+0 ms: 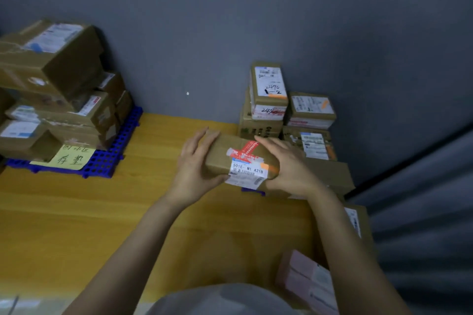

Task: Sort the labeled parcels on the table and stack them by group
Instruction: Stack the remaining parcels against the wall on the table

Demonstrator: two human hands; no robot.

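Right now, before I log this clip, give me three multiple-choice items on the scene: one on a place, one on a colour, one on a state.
1. Where does the yellow note lie?
A. on the grey wall
B. at the foot of the left parcel stack, on the blue grid mat
C. on the floor

2. What colour is the tape on the held parcel?
A. green
B. red
C. black

3. How is the held parcel handled?
A. the left hand and the right hand both grip it
B. it lies free on the table
C. one hand alone pinches it

Answers:
1 B: the note sits on the mat against the lowest boxes.
2 B: a red strip crosses its top above the white label.
3 A: a hand clasps each end.
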